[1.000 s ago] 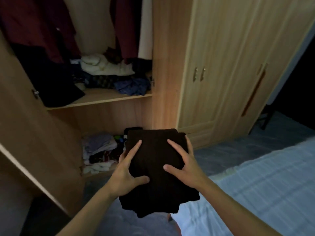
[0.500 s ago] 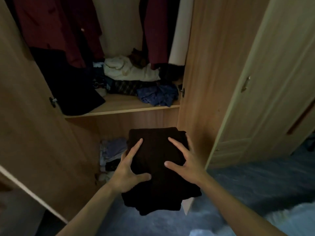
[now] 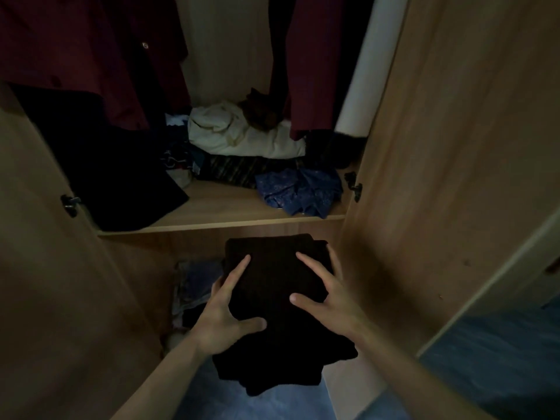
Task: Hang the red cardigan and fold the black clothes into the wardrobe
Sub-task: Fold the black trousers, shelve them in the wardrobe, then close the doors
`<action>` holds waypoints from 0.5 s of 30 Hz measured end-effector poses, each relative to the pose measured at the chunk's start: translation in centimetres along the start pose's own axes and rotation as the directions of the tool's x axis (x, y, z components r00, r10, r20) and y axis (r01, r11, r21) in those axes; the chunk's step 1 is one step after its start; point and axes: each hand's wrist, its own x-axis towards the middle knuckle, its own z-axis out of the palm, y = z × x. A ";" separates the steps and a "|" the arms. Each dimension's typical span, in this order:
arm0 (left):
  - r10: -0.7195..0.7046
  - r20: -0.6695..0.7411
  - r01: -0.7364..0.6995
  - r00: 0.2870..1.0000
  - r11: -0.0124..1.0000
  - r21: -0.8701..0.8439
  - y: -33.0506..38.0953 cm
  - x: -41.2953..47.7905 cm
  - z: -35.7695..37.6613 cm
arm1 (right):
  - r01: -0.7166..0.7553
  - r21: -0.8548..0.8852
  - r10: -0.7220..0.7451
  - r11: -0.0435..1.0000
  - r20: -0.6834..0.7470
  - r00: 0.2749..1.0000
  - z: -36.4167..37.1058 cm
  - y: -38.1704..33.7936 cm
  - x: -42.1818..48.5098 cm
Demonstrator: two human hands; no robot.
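A folded stack of black clothes [image 3: 272,286] hangs in front of the open wardrobe, just below its shelf [image 3: 224,221]. My left hand [image 3: 225,316] grips the stack's left side, thumb on top, fingers spread. My right hand [image 3: 324,295] grips its right side the same way. Dark red garments [image 3: 91,56] hang at the upper left of the wardrobe, and another red garment [image 3: 312,62] hangs at the upper right.
The shelf holds a black folded pile [image 3: 115,174], a white bundle [image 3: 239,131] and a blue cloth [image 3: 303,189]. More clothes [image 3: 197,283] lie in the lower compartment. Open doors [image 3: 454,147] flank both sides. Blue floor [image 3: 272,401] is below.
I have come closer to the wardrobe, which now fills the view; the bed has gone out of sight. Both hands still hold the black stack, now nearer the shelf.
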 end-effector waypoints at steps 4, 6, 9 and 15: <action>-0.011 0.019 0.012 1.000 1.000 -0.026 -2.8 2.9 -2.4 | -0.025 -0.019 0.024 0.999 -0.049 0.999 3.5 -0.2 3.6; -0.018 0.050 0.020 0.999 0.999 -0.027 -4.5 4.6 -4.1 | -0.066 -0.029 0.064 0.997 -0.068 0.996 5.7 -0.3 5.5; -0.050 0.119 0.058 0.992 0.996 -0.063 -7.2 7.1 -6.2 | -0.127 -0.049 0.123 0.991 -0.082 0.989 8.2 -0.3 7.9; -0.038 0.226 0.073 0.973 0.986 -0.150 -10.3 10.8 -8.3 | -0.186 -0.022 0.183 0.982 -0.093 0.979 10.4 0.1 10.6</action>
